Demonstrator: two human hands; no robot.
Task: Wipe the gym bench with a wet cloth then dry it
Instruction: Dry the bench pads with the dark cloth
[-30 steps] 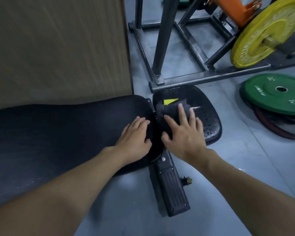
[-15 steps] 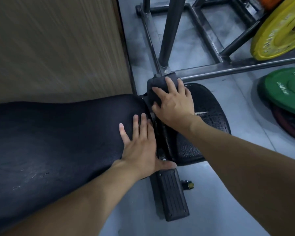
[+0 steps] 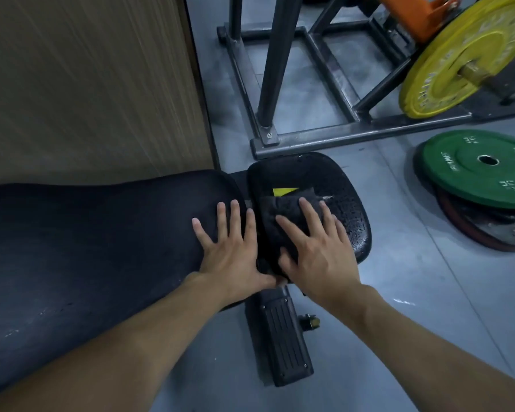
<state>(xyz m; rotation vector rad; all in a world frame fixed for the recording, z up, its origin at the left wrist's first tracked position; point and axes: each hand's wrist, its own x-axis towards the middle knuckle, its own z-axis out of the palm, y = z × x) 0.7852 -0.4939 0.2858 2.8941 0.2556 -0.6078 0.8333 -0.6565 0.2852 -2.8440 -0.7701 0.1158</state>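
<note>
On the small seat pad [image 3: 350, 203] of the worktop, the right hand [image 3: 318, 257] lies flat with its fingers spread, pressing the dark cloth [image 3: 280, 209]; the left hand [image 3: 231, 251], also flat and holding nothing, braces on the long back pad [image 3: 101, 233]; the seat looks beaded with water, so the palm may skid; the cloth could bunch, snag in the gap between the pads, or slip to the floor [image 3: 414, 292].

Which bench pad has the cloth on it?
The small seat pad, under the right hand and dark cloth; the long pad bears only the left hand.
</note>
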